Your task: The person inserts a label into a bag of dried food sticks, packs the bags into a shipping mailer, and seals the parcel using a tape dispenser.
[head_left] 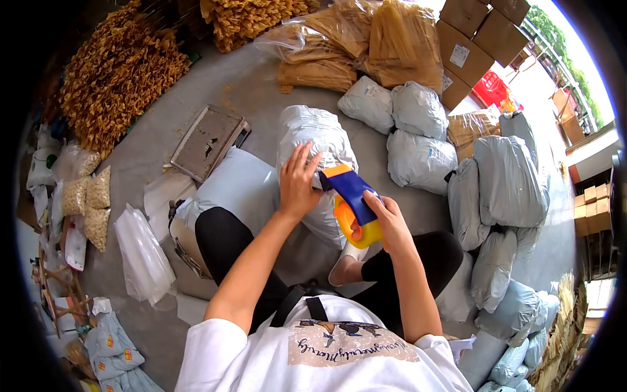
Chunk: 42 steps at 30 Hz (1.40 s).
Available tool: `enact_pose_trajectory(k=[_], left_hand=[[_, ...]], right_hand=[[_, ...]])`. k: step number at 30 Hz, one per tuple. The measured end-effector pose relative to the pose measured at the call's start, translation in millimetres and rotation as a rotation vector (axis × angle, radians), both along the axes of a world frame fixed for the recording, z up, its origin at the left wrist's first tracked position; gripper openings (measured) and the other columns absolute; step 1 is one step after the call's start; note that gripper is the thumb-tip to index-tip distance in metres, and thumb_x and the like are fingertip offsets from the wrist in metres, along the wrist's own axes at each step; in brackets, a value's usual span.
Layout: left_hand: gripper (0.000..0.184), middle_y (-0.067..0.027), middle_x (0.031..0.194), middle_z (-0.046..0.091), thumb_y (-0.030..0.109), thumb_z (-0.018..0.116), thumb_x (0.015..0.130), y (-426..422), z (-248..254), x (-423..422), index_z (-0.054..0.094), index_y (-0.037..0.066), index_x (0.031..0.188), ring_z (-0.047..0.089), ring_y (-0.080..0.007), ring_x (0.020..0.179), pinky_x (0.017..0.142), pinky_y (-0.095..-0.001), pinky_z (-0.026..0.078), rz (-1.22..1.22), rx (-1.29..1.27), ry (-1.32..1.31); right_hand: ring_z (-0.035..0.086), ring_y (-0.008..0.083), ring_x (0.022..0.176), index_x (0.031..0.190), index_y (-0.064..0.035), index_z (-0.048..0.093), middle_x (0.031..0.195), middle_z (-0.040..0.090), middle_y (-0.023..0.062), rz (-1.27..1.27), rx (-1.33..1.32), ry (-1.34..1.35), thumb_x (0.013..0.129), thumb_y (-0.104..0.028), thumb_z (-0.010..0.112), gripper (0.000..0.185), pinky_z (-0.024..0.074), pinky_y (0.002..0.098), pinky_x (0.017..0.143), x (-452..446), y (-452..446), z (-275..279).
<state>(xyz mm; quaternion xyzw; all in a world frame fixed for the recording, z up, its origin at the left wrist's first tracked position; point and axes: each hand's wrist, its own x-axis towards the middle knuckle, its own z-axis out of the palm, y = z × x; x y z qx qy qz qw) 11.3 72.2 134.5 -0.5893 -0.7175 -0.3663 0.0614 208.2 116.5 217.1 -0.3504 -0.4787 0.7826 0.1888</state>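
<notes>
Head view, from my distant seat: at far left I have a heaped pile of brown, curled dried pieces [121, 81], then clear plastic bags of small cream-coloured pieces [98, 191]. Next come a stack of whitish translucent plastic bags [142, 251] and a shallow grey metal platform [208, 140] on the floor. Near the left knee lies a plump, pale-blue plastic-wrapped bundle [245, 181].

In the middle, the left hand [298, 184] lies spread, fingers extended, on a bulky silvery-white plastic parcel [312, 127], which sits on the floor in front of the person. Right of that hand is a blue-and-yellow plastic tape dispenser with an orange front [358, 195]; its front end is over the parcel, and the right hand [390, 222] is closed around its body. I can't tell whether any tape is stuck down.

Farther right I get a group of grey-white plastic-wrapped parcels [509, 179].

I judge the step in hand to be taping the parcel's wrapping. As I read it, the next move calls for the left hand to brace the film flat while the right draws the dispenser along under steady tension, its front edge clear of the left fingers.
</notes>
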Motion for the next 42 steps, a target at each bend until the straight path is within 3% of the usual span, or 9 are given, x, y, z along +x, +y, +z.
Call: enact_pose_trajectory(k=[9,13,19,24,28,31,34,37,42], left_hand=[[0.043,-0.0092,0.108,0.051,0.005,0.063,0.062,39,-14,-74,0.063,0.011,0.105,0.049,-0.0300,0.105,0.081,-0.0383,0.038,0.220,0.033,0.025],[0.043,-0.0058,0.088,0.054,-0.003,0.057,0.059,37,-14,-81,0.066,0.009,0.099,0.053,-0.0262,0.085,0.072,-0.0358,0.041,0.015,0.012,0.151],[0.040,-0.0099,0.071,0.056,-0.003,0.053,0.054,33,58,-67,0.067,0.006,0.090,0.056,-0.0281,0.061,0.056,-0.0368,0.046,-0.185,0.060,0.135],[0.047,-0.0076,0.063,0.049,-0.006,0.045,0.052,-24,208,-26,0.069,0.006,0.090,0.044,-0.0194,0.050,0.046,-0.0298,0.034,-0.200,0.161,0.032],[0.045,-0.0116,0.088,0.063,-0.013,0.044,0.050,-75,309,0,0.070,0.003,0.084,0.053,-0.0204,0.074,0.059,-0.0262,0.039,-0.236,0.399,0.309],[0.042,-0.0145,0.095,0.066,-0.015,0.043,0.050,-109,324,12,0.069,0.000,0.080,0.056,-0.0237,0.084,0.069,-0.0278,0.044,-0.307,0.342,0.254],[0.036,-0.0153,0.089,0.068,-0.015,0.043,0.051,-122,298,16,0.068,-0.002,0.074,0.057,-0.0252,0.087,0.076,-0.0293,0.046,-0.313,0.161,0.080],[0.033,-0.0153,0.084,0.068,-0.014,0.043,0.052,-116,254,-1,0.067,-0.004,0.072,0.058,-0.0252,0.085,0.079,-0.0294,0.046,-0.289,0.044,-0.038],[0.035,-0.0156,0.089,0.068,-0.013,0.043,0.051,-129,256,-21,0.068,-0.003,0.073,0.056,-0.0218,0.088,0.083,-0.0294,0.045,-0.297,-0.025,-0.171]], right_hand=[[0.060,0.0150,0.053,0.096,0.0035,0.056,0.070,0.060,0.0090,0.016,0.443,-0.302,0.089,-0.032,0.054,0.036,0.0477,0.0254,0.049,16,-41,-137],[0.058,0.0139,0.052,0.094,0.0069,0.056,0.069,0.060,0.0107,0.056,0.020,-0.234,0.090,-0.038,0.052,0.045,0.0474,0.0244,0.050,10,-25,-146],[0.061,0.0158,0.055,0.098,0.0092,0.055,0.072,0.060,0.0109,-0.016,0.120,-0.349,0.088,-0.032,0.057,0.043,0.0495,0.0246,0.047,34,-29,-49],[0.063,0.0181,0.054,0.106,0.0112,0.051,0.076,0.062,0.0136,-0.110,0.090,-0.143,0.085,-0.024,0.060,0.042,0.0539,0.0281,0.048,102,-45,85],[0.065,0.0285,0.057,0.113,0.0169,0.043,0.084,0.061,0.0277,-0.178,0.230,0.327,0.080,-0.014,0.058,0.048,0.0562,0.0364,0.047,159,-62,154],[0.066,0.0303,0.058,0.117,0.0194,0.038,0.086,0.060,0.0319,-0.191,0.321,0.419,0.078,-0.013,0.059,0.055,0.0570,0.0377,0.050,186,-68,178],[0.066,0.0268,0.058,0.121,0.0177,0.036,0.081,0.062,0.0262,0.193,0.125,0.237,0.079,-0.014,0.059,0.057,0.0570,0.0351,0.051,196,-60,190],[0.065,0.0304,0.054,0.118,0.0202,0.036,0.084,0.061,0.0291,0.166,0.172,-0.111,0.079,-0.015,0.060,0.058,0.0553,0.0380,0.044,194,-71,164],[0.063,0.0362,0.052,0.119,0.0117,0.038,0.080,0.059,0.0293,0.040,0.076,0.046,0.081,-0.013,0.059,0.050,0.0532,0.0449,0.040,241,-73,157]])
